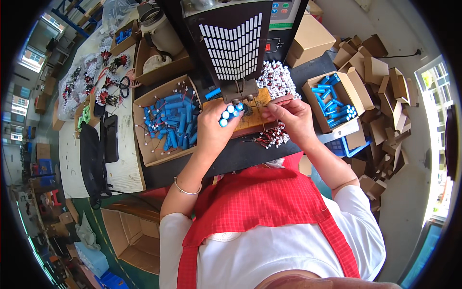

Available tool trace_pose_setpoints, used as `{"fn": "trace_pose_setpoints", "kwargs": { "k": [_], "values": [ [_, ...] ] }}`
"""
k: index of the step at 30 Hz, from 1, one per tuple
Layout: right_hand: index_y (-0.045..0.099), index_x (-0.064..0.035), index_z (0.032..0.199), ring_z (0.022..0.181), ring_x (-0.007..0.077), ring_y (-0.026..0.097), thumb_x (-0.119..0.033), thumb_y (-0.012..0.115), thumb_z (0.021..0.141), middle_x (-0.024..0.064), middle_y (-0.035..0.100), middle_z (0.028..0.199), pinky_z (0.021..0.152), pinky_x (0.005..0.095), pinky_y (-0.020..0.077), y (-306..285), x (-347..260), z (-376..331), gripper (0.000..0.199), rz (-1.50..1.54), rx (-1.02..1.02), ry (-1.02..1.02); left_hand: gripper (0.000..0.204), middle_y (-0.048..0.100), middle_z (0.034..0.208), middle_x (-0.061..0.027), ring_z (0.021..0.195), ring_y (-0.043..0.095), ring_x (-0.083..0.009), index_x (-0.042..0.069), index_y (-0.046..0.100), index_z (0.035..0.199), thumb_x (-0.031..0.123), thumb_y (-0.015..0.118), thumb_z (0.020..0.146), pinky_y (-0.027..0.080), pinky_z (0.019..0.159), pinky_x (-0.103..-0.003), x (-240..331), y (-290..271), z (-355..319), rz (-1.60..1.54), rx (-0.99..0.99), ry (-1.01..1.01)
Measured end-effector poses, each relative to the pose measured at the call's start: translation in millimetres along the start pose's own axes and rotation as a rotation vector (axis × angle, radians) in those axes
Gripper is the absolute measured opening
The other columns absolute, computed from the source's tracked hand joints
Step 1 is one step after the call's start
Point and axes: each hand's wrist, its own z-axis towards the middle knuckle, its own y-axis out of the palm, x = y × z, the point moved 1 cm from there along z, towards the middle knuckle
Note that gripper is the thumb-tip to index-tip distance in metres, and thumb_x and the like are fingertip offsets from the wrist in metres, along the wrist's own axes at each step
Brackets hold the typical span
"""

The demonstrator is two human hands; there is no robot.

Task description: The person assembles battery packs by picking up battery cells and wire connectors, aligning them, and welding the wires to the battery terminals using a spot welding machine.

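**A:** At the wooden block [250, 120] under the machine head [233, 45], what is in your hands?

**B:** My left hand [214, 127] is closed around a bundle of blue cylindrical cells [230, 111], their white ends facing up, held just below the machine's tip. My right hand [288, 115] is pinched shut on what looks like a thin wire or strip [279, 99] over the block; it is too small for me to say which.

**A:** And close around them?

**B:** Just left of my left hand, an open cardboard box of blue cells with leads [168, 120]. Beyond my right hand, a heap of small white connectors on red and black wires [276, 77], with more of them lying at the block's near edge. Farther right, a second cardboard box of blue cells [332, 101], then a pile of folded cardboard pieces [380, 72]. Scissors [124, 86] lie well to the left on the bench.
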Motion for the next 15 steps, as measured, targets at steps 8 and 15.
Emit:
{"fn": "trace_pose_setpoints", "kwargs": {
  "k": [8,15],
  "values": [
    [0.061,0.0013,0.089,0.071,0.0143,0.064,-0.01,0.062,0.084,0.011,0.066,0.082,0.065,0.0253,0.0528,12.2,4.6,7.8,0.013,0.108,0.022,0.12,0.028,0.061,0.082,-0.0129,0.078,0.059,-0.031,0.004,0.06,0.094,0.006,0.07,0.068,0.048,0.07,-0.036,-2.7,3.7,-1.0,-0.013,0.019,0.018],
    [0.061,0.0026,0.087,0.071,0.0135,0.064,-0.012,0.062,0.085,0.0107,0.066,0.08,0.065,0.0229,0.052,18.5,2.4,11.4,0.015,0.006,0.051,0.16,0.027,0.061,0.081,-0.0124,0.077,0.059,-0.0301,0.004,0.06,0.093,0.005,0.07,0.068,0.048,0.068,-0.035,-1.8,4.4,0.6,-0.005,0.018,0.005]
  ]
}}
